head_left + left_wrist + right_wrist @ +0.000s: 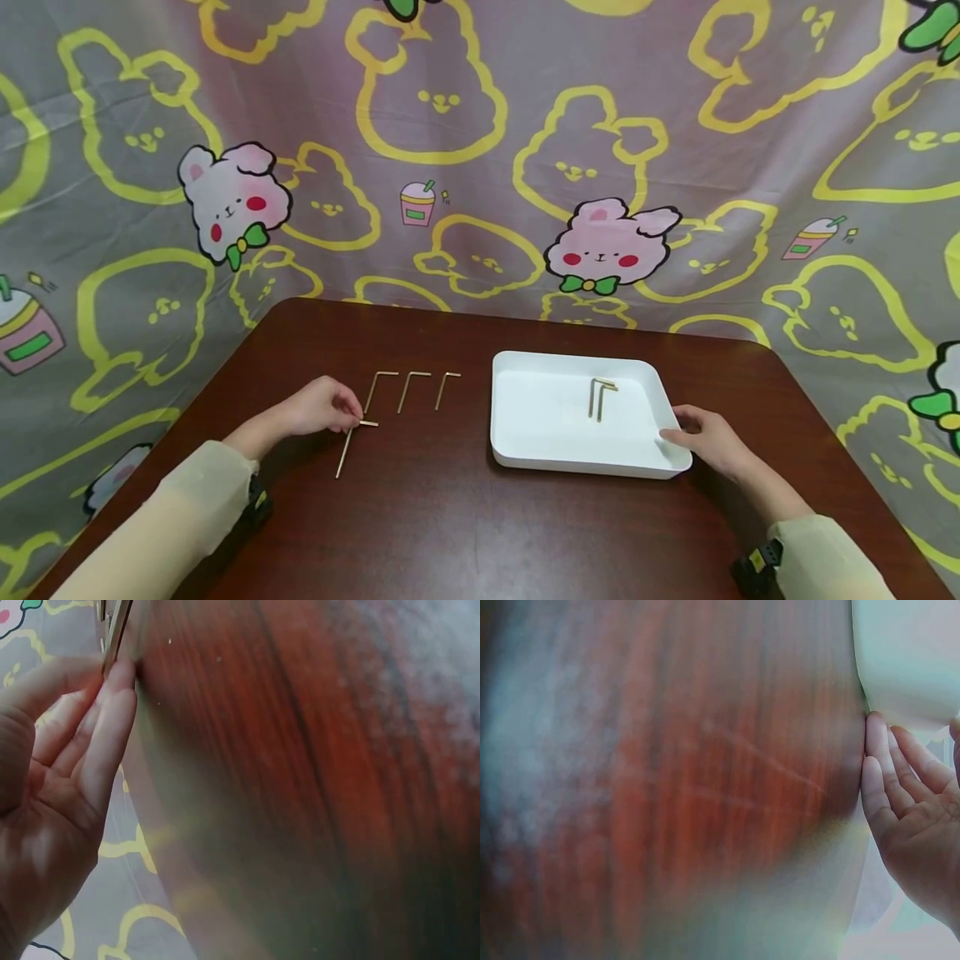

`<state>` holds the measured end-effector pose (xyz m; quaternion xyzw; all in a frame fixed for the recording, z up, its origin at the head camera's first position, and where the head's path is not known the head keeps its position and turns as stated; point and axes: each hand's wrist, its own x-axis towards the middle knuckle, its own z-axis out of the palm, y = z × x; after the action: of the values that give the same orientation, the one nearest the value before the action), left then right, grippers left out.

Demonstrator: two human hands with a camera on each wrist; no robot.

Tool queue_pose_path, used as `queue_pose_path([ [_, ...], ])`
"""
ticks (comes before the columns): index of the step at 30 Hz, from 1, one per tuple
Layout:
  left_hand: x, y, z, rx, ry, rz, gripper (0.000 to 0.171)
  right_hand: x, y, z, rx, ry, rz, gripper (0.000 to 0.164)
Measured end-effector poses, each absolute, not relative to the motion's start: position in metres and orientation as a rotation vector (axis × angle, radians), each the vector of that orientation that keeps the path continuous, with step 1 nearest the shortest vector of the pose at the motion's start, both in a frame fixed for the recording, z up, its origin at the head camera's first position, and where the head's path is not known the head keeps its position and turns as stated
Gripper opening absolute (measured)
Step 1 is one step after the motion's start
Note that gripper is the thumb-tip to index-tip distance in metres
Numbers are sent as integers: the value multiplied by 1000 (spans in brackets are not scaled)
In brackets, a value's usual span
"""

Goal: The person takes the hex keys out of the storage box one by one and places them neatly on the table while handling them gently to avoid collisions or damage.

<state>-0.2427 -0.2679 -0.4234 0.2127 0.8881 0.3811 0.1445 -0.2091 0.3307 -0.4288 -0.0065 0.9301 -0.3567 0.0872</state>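
left hand (322, 407) over left part of desk (450, 533), grip nearly closed, thumb and fingertips pinching an l-shaped metal key (343, 454) near its bend; long leg runs toward the person, short arm points right. left wrist view shows a thin metal rod between the tips. just beyond, three more l-shaped keys lie in a row, spaced apart: left key (371, 393) closest to the fingers, middle key (405, 392), right key (442, 392), short arms all pointing right, the right one looks smallest. white tray (540, 417) sits right of them on the desk, with two keys inside, side by side, right of the tray's middle: one key (591, 400), other key (600, 405). right hand (708, 437) at tray's near right corner, grip partly closed on the edge, thumb over the rim, other fingers on the outer side; right wrist view has those fingers fairly straight against the tray, thumb mostly cut off by the frame. pale sleeves (180, 492) on both arms, black device (260, 504) at left wrist. patterned cloth (472, 183) with yellow outlines, bunny faces and cups hangs behind the desk.
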Motion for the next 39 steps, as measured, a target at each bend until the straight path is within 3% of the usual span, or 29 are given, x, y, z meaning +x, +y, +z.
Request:
queue_pose_path([
  [18, -243, -261, -422, 607, 2652, 975, 7, -210, 333, -429, -15, 2767, -1058, 64],
  [26, -253, -256, -403, 625, 2653, 1009, 5, -210, 333, -431, -24, 2772, -1059, 64],
  [39, -277, -167, -354, 877, 2555, 966, 7, -209, 332, -431, -17, 2781, -1061, 60],
])
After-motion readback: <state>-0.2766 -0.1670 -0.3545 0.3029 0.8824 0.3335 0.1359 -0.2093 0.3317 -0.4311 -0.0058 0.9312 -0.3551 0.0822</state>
